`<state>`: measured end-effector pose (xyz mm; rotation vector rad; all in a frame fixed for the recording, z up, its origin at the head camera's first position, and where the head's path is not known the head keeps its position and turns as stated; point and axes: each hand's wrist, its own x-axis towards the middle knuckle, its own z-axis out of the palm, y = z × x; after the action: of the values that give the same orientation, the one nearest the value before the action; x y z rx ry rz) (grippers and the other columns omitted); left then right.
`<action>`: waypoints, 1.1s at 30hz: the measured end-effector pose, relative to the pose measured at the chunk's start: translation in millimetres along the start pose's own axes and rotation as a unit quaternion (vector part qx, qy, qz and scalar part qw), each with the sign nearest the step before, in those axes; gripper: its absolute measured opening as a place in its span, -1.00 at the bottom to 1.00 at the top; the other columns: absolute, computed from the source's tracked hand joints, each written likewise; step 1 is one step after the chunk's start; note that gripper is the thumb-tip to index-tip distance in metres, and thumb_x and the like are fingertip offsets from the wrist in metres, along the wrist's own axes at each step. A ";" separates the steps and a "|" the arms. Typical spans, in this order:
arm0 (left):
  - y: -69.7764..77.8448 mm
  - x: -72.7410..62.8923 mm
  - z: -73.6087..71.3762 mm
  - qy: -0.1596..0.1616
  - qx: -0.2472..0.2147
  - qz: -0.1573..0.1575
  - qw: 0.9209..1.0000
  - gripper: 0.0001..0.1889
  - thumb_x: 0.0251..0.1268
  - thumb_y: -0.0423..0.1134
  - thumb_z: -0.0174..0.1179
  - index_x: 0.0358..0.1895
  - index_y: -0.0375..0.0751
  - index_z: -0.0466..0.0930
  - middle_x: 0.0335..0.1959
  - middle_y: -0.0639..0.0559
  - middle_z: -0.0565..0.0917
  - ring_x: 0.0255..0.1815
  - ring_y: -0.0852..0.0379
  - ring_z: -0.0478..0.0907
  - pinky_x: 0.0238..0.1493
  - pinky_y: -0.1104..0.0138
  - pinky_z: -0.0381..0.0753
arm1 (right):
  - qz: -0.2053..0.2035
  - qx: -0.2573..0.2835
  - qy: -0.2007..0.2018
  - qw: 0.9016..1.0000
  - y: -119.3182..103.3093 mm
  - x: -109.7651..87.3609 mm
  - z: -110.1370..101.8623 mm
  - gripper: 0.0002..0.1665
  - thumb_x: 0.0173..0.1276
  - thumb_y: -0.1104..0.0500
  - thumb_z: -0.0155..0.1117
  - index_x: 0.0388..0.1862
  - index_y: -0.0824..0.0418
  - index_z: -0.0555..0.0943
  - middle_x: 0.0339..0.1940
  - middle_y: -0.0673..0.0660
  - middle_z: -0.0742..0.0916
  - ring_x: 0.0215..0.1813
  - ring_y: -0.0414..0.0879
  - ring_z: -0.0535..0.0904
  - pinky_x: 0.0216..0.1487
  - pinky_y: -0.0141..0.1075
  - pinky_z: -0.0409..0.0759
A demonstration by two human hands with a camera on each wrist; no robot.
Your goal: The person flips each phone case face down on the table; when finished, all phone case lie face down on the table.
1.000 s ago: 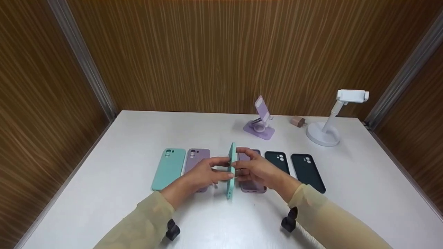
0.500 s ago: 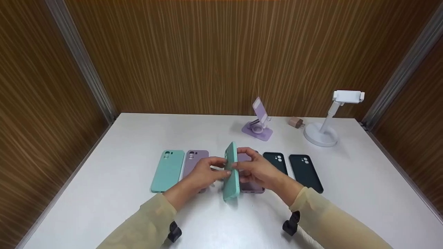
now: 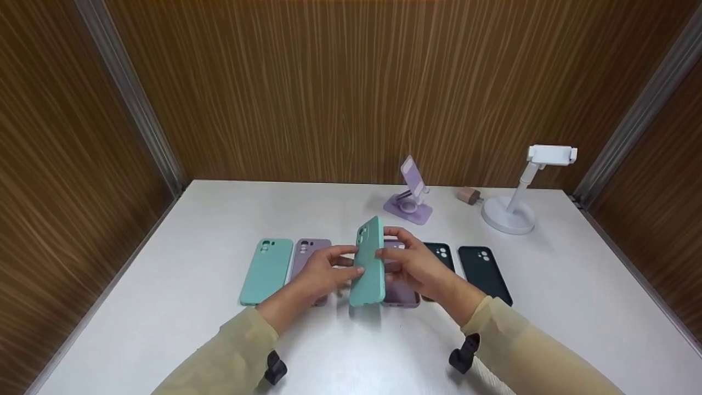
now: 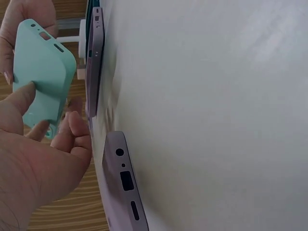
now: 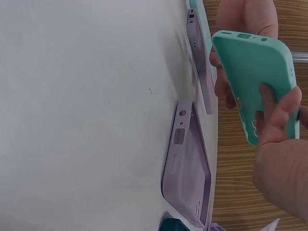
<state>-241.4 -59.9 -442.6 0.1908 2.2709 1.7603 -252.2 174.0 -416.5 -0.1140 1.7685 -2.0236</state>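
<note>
A mint green phone case [image 3: 368,266] stands tilted above the table between both hands, its outer back turned left. In the head view, my left hand [image 3: 323,271] holds it from the left, thumb on the back and forefinger near the camera cut-out. My right hand [image 3: 419,266] grips the right long edge, thumb at the rim. The right wrist view shows fingers [image 5: 268,98] of that hand inside the hollow case. Behind the hands lie a purple case [image 3: 307,255], back up on the left, and another purple case [image 3: 401,296], hollow side up on the right.
A second mint case [image 3: 267,271] lies at the left. Two dark green cases, one partly hidden [image 3: 443,252] and one at the far right [image 3: 485,274], lie hollow side up. Behind stand a purple phone stand [image 3: 410,195], a pinkish charger plug [image 3: 468,196] and a white phone stand [image 3: 510,211].
The mint case has turned from edge-on so that its back shows more, and it has risen slightly with the right hand. Both hands stay on it.
</note>
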 end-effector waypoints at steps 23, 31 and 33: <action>-9.1 6.3 -16.7 0.100 0.039 0.001 0.994 -0.54 0.42 -0.21 0.44 0.35 0.01 0.68 0.00 -0.02 0.66 0.07 0.03 0.59 0.00 0.27 0.66 | -0.021 -0.159 0.074 0.984 12.4 12.5 1.6 -0.24 0.48 0.13 0.46 0.59 0.02 0.41 0.12 0.17 0.74 0.06 0.05 0.69 0.23 0.04 0.61; -10.9 8.0 -17.3 0.102 0.033 0.016 0.994 -0.48 0.40 -0.24 0.45 0.41 -0.03 0.63 -0.09 -0.03 0.66 -0.04 0.05 0.60 -0.12 0.32 0.64 | -0.054 -0.220 0.083 0.971 15.5 14.7 1.1 -0.21 0.47 0.18 0.47 0.61 -0.03 0.40 -0.01 0.14 0.77 -0.03 0.06 0.71 0.04 -0.06 0.68; -11.4 8.4 -17.1 0.102 0.030 0.020 0.994 -0.46 0.39 -0.25 0.46 0.41 -0.06 0.62 -0.11 -0.04 0.66 -0.07 0.06 0.59 -0.15 0.33 0.62 | -0.065 -0.238 0.077 0.966 16.7 15.2 0.9 -0.21 0.48 0.18 0.45 0.62 -0.03 0.39 0.00 0.14 0.76 -0.02 0.08 0.72 0.04 -0.06 0.68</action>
<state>-253.7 -76.5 -450.8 0.0705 2.4803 1.8069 -261.0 166.1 -435.8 -0.2313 2.3746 -1.6862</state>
